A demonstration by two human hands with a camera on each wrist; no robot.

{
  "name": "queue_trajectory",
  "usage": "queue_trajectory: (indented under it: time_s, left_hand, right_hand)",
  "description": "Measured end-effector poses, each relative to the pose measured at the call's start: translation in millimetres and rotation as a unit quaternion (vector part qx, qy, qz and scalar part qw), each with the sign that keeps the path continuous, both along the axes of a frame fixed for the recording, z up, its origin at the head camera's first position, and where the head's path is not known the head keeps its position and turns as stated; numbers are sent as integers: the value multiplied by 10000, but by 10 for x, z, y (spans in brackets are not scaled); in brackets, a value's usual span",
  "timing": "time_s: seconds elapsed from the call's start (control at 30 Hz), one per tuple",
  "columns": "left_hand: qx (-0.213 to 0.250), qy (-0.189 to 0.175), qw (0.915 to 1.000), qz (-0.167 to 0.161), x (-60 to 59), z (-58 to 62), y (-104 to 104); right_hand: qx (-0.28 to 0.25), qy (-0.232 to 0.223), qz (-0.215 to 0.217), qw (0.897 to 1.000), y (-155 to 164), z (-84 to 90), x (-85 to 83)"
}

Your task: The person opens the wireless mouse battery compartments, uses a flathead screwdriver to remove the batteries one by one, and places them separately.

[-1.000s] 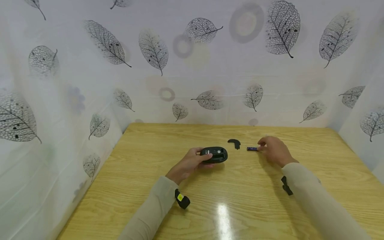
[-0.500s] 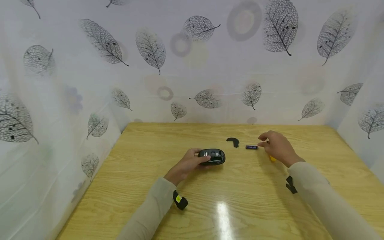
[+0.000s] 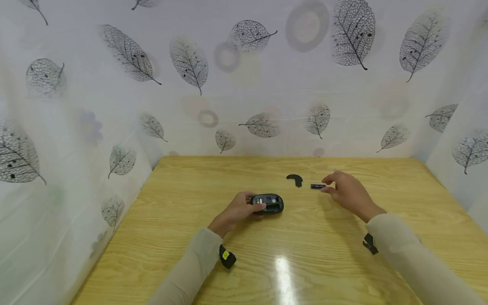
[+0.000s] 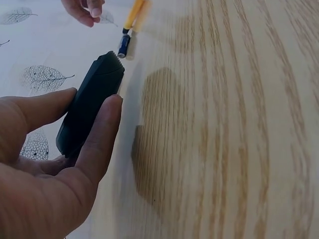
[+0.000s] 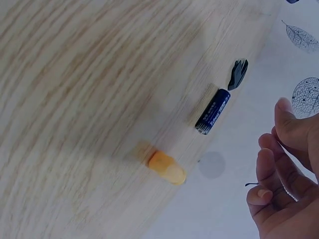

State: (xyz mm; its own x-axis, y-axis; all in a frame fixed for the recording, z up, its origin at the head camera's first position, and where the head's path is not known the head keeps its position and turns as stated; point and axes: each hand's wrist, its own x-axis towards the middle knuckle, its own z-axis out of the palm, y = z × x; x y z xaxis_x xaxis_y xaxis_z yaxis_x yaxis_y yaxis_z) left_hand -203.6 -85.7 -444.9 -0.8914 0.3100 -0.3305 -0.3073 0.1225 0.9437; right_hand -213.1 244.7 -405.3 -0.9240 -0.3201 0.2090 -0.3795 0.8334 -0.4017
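Note:
My left hand [image 3: 237, 212] grips a black computer mouse [image 3: 270, 199] by its left end, underside up, thumb across it. A long open battery slot shows in that underside. In the left wrist view the mouse [image 4: 92, 102] stands edge-on between thumb and fingers, above the table. My right hand [image 3: 350, 195] hovers with thumb and forefinger apart, overlapping the right end of a dark blue battery [image 3: 316, 186]. The right wrist view shows this battery [image 5: 213, 111] lying on the wood, apart from the loosely bent fingers. Just left of it lies the black battery cover [image 3: 296, 180].
A yellow-orange object [image 5: 167, 168] lies on the table near the battery, hidden behind my right hand in the head view. The wood-grain table [image 3: 213, 176] ends at a leaf-printed white curtain [image 3: 183, 135]. Each wrist wears a black strap mount.
The mouse has come slightly nearer me, its underside tipped more into view. My right hand drew back from the battery, then moved in over its end again. The yellow object became hidden.

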Motion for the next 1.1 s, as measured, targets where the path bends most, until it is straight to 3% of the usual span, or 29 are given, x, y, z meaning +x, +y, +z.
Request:
queue_trajectory:
  time_s: [0.47, 0.7, 0.8, 0.93, 1.1]
  left_hand:
    - [-492, 118, 9986, -160, 25, 4, 12]
    - [-981, 401, 9940, -273, 18, -9, -23]
    - [-1420, 757, 9862, -389, 18, 5, -41]
    - [-2096, 1331, 9670, -568, 25, 36, -54]
    - [-2389, 1550, 9563, -661, 25, 45, -64]
  right_hand:
    - [-29, 44, 75, 10000, -43, 20, 86]
    - [-37, 52, 61, 10000, -7, 18, 104]
    - [-21, 83, 88, 9999, 2, 17, 111]
    - [5, 90, 88, 9999, 9, 22, 121]
    - [11, 95, 68, 9999, 6, 36, 135]
